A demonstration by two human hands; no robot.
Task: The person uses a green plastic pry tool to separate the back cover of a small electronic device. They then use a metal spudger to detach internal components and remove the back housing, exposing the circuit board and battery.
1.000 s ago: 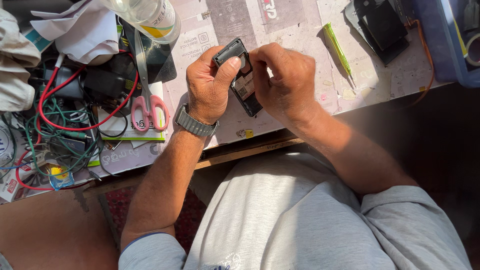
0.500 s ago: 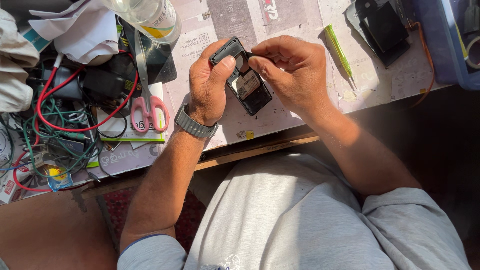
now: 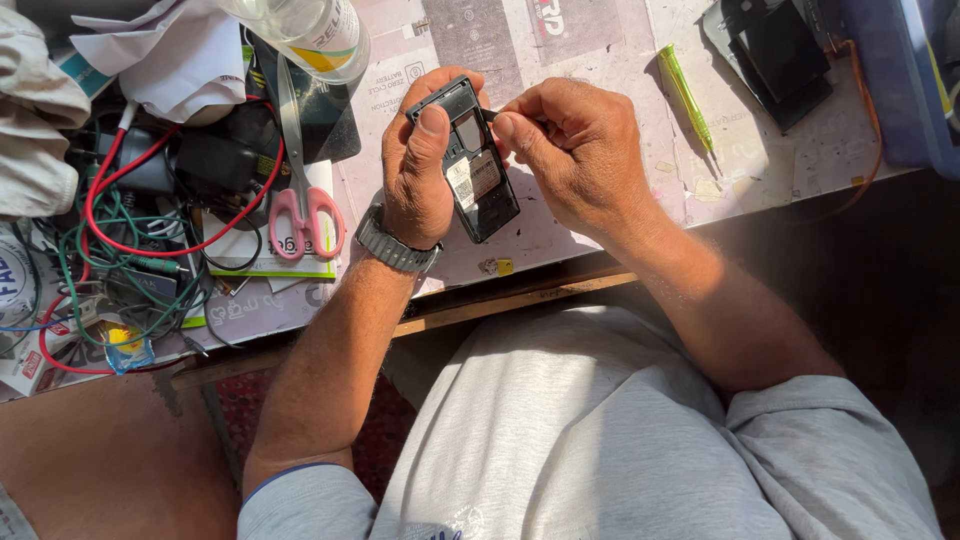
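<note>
My left hand grips a small black mobile phone with its back cover off, so the open compartment and a label show. The thumb presses on the phone's upper part. A metal watch sits on that wrist. My right hand is beside the phone's upper right edge, with thumb and forefinger pinched on a thin dark tool tip that touches the phone. Both hands hover over a pink work mat on the bench.
Pink-handled scissors lie left of the phone, beside tangled red and green wires and a plastic bottle. A green screwdriver lies right of my hands. Black phone parts and a blue tray sit at the far right.
My right hand slid off the phone's back to its upper right edge, uncovering the open compartment. The phone has tilted a little and the left hand still holds it.
</note>
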